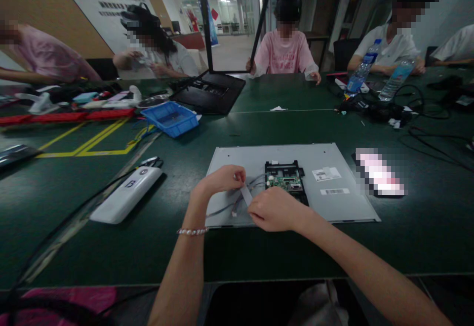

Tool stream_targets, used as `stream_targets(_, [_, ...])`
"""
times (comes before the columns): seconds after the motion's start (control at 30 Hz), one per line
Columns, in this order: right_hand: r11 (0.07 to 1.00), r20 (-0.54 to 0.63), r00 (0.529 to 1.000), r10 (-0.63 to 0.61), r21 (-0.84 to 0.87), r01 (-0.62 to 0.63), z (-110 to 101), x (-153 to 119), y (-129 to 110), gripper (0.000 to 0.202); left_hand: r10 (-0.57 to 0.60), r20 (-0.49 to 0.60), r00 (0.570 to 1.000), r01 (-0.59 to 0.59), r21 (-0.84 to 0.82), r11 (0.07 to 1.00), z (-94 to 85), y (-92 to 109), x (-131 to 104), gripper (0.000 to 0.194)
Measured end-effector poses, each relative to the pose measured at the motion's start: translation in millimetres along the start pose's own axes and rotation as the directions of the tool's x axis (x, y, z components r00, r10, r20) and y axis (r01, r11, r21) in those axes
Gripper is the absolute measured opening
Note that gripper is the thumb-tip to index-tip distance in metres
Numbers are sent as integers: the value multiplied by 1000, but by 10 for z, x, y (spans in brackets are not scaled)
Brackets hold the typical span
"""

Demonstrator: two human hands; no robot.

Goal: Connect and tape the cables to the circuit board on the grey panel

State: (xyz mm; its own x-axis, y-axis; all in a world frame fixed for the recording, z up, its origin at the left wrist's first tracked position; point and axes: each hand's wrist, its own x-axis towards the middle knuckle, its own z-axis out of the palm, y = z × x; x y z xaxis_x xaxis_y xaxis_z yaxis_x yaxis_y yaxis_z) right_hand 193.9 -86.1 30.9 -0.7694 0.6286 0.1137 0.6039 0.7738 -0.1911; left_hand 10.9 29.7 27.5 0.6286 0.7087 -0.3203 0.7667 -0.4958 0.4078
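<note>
A flat grey-white display panel (346, 180) lies on the green table in front of me. Near its middle sits a black frame holding a green circuit board (282, 183), with thin grey cables (224, 211) running out to the left. Between my hands stretches a short pale strip of tape (246, 195) over the cables. My left hand (225, 178) pinches its upper end. At the lower end, my right hand (274, 210) is closed with its back toward me, just below the board; its fingertips are mostly hidden.
A white power bank (126, 195) with a black cable lies left of the panel, a phone (379, 173) right of it. Farther back are a blue basket (171, 118), a black panel (211, 93) and water bottles (365, 66). A person opposite holds a black frame (262, 20).
</note>
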Motion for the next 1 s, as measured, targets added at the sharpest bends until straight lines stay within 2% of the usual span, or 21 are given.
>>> stream_targets(0.13, [1000,9,1000,-5,10,5,-22,-8,7,30,-6,-4,1000,6,19,1000,3,-9,3,21])
stream_targets(0.37, [999,26,999,-29,33,28,16,-7,32,29,-70,-186,980,96,131,987,9,-97,15,18])
stream_targets(0.5, [998,-52,999,-8,62,11,-4,1,72,29,-49,-228,972,85,149,985,-8,-65,4,17])
stream_targets(0.6, [985,-165,978,124,140,-102,-136,-58,210,29,-31,-267,963,70,139,988,-26,-19,-4,18])
stream_targets(0.67, [954,-227,935,273,190,-232,-236,-166,389,29,-16,-293,956,58,133,989,-37,6,-7,19])
stream_targets(0.77, [871,-234,840,489,180,-457,-297,-438,751,29,3,-327,945,41,129,991,-45,38,-6,21])
stream_targets(0.87, [757,-208,728,653,152,-636,-211,-772,1101,31,32,-348,937,17,137,990,-41,81,4,20])
stream_targets(1.0, [643,-145,627,766,186,-743,-8,-1108,1360,34,72,-387,919,-5,173,985,-10,161,34,18])
